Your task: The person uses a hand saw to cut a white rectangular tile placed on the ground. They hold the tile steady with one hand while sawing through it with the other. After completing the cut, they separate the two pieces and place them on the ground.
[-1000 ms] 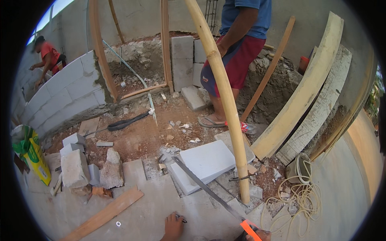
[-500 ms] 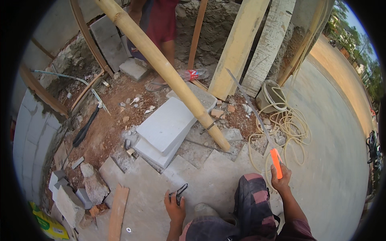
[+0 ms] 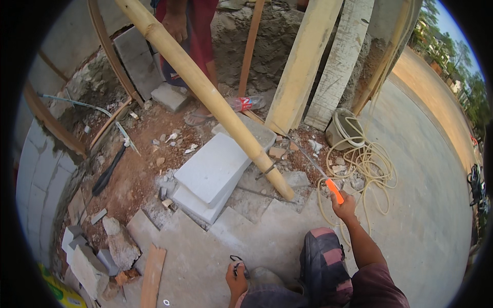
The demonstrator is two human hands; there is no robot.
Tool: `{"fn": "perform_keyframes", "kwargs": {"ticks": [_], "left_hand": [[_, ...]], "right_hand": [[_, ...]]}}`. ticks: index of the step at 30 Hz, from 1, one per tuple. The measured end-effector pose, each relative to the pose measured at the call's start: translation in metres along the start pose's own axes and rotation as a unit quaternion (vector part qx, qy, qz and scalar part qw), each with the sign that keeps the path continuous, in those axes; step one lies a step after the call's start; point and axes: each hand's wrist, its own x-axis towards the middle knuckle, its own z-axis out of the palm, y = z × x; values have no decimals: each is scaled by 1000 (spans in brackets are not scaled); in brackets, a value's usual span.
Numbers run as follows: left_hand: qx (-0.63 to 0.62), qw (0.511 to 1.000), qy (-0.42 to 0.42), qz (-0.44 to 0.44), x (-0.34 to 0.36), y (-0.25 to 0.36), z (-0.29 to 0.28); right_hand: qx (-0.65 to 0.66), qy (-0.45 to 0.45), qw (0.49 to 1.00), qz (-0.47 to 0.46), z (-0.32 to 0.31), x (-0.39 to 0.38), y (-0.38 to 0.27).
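In my right hand (image 3: pixel 345 206) is the orange handle (image 3: pixel 334 190) of a handsaw, closed in my fingers. Its long thin grey blade (image 3: pixel 310 157) points up and left over the rubble, with the tip near the foot of a yellow plank. My left hand (image 3: pixel 236 280) is low in front of me, with fingers bent around a small black looped thing (image 3: pixel 238 261) whose kind I cannot make out. Ahead lie two pale blocks (image 3: pixel 213 167), one stacked askew on the other. A bamboo pole (image 3: pixel 221 110) slants across above them, its lower end near the stepped concrete edge.
A person in red shorts (image 3: pixel 203 31) stands behind the pole. Coiled cream hose (image 3: pixel 372 172) lies by a bucket (image 3: pixel 345 128) at the right. Planks (image 3: pixel 305 66) lean at the back. Broken stones (image 3: pixel 120 238), a wood strip (image 3: pixel 153 274) and a black-handled tool (image 3: pixel 109 172) lie left.
My right hand has moved left and up, away from me, bringing the saw with it; the blade tip has dropped lower. My left hand has shifted right and toward me with the black thing.
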Motion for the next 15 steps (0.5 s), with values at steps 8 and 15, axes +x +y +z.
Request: {"fn": "perform_keyframes", "kwargs": {"ticks": [8, 15], "left_hand": [[25, 999, 21, 17, -7, -21, -9], [35, 999, 17, 22, 3, -19, -6]], "right_hand": [[200, -8, 962, 187, -26, -40, 11], [135, -2, 969, 207, -29, -32, 34]]}}
